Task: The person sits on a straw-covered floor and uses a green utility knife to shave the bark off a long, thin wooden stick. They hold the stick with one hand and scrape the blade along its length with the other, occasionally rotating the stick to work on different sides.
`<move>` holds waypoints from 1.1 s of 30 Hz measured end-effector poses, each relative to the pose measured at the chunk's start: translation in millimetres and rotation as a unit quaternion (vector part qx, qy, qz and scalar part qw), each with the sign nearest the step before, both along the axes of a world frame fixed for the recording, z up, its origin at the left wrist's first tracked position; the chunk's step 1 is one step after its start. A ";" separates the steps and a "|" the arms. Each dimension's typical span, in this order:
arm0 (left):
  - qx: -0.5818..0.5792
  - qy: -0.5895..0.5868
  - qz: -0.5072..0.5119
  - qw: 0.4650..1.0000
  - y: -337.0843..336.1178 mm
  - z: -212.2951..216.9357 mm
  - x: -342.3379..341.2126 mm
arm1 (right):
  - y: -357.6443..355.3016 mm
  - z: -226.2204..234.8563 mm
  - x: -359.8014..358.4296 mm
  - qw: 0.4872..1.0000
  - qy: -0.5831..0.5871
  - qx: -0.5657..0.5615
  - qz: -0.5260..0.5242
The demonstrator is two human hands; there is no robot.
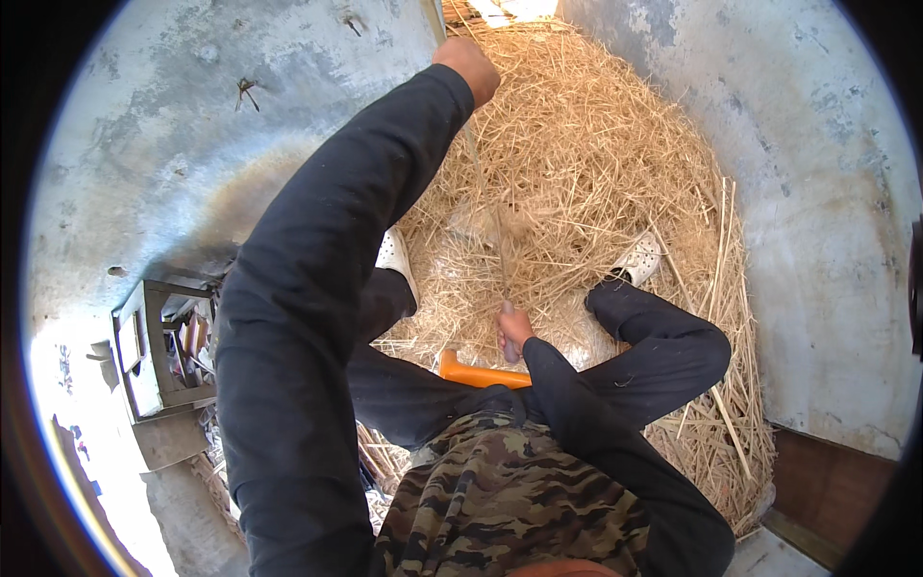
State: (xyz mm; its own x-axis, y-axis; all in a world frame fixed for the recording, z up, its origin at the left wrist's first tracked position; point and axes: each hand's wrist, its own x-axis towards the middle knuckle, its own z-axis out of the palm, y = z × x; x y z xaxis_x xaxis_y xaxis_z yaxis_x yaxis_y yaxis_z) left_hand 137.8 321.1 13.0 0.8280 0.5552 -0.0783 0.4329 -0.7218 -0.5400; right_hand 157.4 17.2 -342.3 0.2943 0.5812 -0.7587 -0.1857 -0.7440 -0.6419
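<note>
- Grey, worn walls (779, 144) curve up both sides of my view; loose straw (596, 144) covers the floor from top centre to lower right.
- Left hand (468, 72), upper centre: closed in a fist on a thin strand (475, 149), arm stretched out.
- Right hand (516, 329), just below centre: fingers wrapped around a pale handle (511, 354).
- Hands well apart. The strand runs down mid-frame between them, over the straw; I can't tell how it joins the handle.
- Orange object (481, 372) below the right hand, lower centre, partly hidden.
- White perforated shoes (639, 258) on the straw, left and right of centre.
- Box-like shelf (154, 337) at left, mixed items inside, too small to identify.
- Camouflage cloth (510, 481) at bottom centre.
</note>
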 end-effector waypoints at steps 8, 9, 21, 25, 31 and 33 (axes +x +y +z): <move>0.008 0.003 0.007 1.000 6.4 -0.6 -2.0 | 14.5 35.2 8.6 0.994 0.006 0.093 -0.053; 0.011 -0.006 0.005 1.000 8.3 -3.0 -5.8 | 16.8 50.3 6.9 0.986 0.014 0.156 -0.053; 0.011 -0.014 0.047 0.999 18.5 -4.8 -8.1 | 18.8 -0.1 0.4 0.997 0.078 -0.002 -0.026; -0.008 0.018 0.060 0.998 19.0 -3.9 -11.8 | 13.9 40.4 8.9 0.997 0.077 0.010 -0.013; 0.017 -0.031 0.013 0.999 13.8 -4.0 10.9 | 17.0 25.8 23.9 0.880 0.460 0.059 -0.096; 0.015 -0.038 0.020 0.999 20.9 -11.3 16.8 | 18.3 15.7 37.7 0.666 0.726 0.103 -0.139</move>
